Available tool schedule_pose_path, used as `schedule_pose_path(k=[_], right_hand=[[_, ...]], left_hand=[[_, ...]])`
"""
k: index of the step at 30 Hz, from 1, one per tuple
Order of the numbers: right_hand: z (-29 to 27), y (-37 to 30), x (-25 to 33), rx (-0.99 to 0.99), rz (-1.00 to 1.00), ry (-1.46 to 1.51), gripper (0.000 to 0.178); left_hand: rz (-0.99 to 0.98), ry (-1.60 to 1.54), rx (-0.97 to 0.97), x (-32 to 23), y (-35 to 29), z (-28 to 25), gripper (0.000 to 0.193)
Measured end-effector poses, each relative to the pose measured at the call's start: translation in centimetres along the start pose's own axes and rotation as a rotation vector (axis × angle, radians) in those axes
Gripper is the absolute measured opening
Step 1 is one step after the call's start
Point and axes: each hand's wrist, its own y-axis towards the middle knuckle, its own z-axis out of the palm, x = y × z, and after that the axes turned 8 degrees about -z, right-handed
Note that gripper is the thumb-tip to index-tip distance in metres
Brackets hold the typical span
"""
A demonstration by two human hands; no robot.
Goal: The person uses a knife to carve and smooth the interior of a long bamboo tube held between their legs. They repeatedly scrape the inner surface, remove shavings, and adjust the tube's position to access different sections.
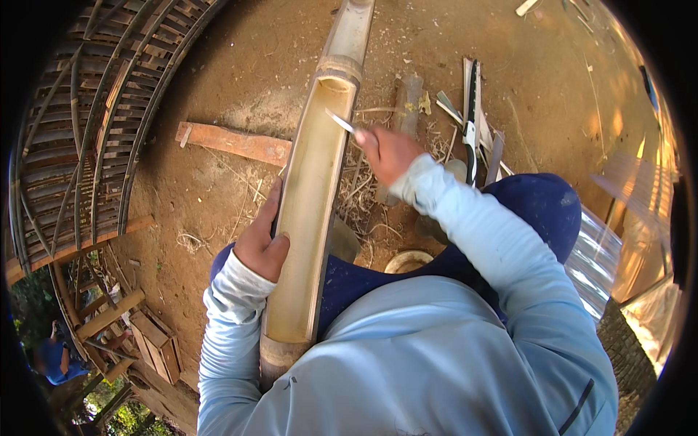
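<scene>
A long bamboo pole, cut open along its top so that it forms a trough, runs from against my body away to the far edge. Its solid joints show as raised bands across it. My left hand grips the trough's left wall, thumb over the rim and fingers down the outer side. In my right hand is a knife, its handle mostly hidden in my closed fingers. The bright blade points left over the hollow, close below the far joint; whether it touches the bamboo I cannot tell.
A reddish wooden board lies on the dirt floor left of the trough. Fibrous shavings and a bamboo piece lie to the right, near a saw with a black-and-white handle. A slatted bamboo structure stands at the left.
</scene>
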Motion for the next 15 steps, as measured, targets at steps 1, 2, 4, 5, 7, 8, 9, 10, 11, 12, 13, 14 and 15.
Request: schedule_pose_path(k=[1,2,4,5,7,8,9,10,11,12,13,14,15], right_hand=[[0.1,-0.6,0.0,0.043,-0.016,-0.024,0.055],[0.1,0.1,-0.5,-0.003,-0.017,-0.003,0.054],[-0.1,2.0,-2.0,-0.058,-0.023,-0.028,0.054],[-0.7,3.5,-2.4,-0.072,-0.041,-0.076,0.056],[-1.1,3.8,-2.8,-0.043,-0.050,-0.135,0.057],[-1.0,2.7,-2.1,0.007,-0.045,-0.137,0.057],[-1.3,2.1,-1.5,0.054,-0.046,-0.149,0.057],[-1.6,1.9,-0.9,0.074,-0.062,-0.155,0.056],[-1.5,2.6,-1.8,0.028,-0.045,-0.133,0.056],[-1.0,4.0,-3.2,-0.017,-0.026,-0.103,0.055],[-0.9,5.1,-4.1,-0.066,-0.013,-0.078,0.055],[-1.3,5.7,-3.8,-0.063,-0.044,-0.160,0.056],[-1.5,5.5,-3.3,-0.032,-0.033,-0.145,0.057]], left_hand=[[0.007,0.042,-0.017,0.0,-0.1,-0.1,0.073],[0.011,0.079,-0.027,-0.1,-0.1,0.0,0.072],[0.032,0.075,-0.031,0.1,-0.1,0.1,0.072],[0.047,0.078,-0.038,0.1,0.1,-0.1,0.072],[0.042,0.052,-0.034,0.1,0.0,0.0,0.072],[0.029,0.039,-0.036,0.2,-0.2,-0.1,0.072],[0.031,0.055,-0.040,0.2,-0.2,-0.2,0.072],[0.031,0.070,-0.045,0.1,-0.1,-0.4,0.072],[0.035,0.084,-0.032,0.0,-0.1,-0.2,0.071],[0.033,0.081,-0.024,0.0,-0.2,-0.1,0.072],[0.037,0.078,-0.023,0.0,0.1,-0.1,0.072],[0.037,0.076,-0.031,0.0,0.1,-0.2,0.072],[0.025,0.054,-0.022,0.2,0.0,-0.2,0.073]])
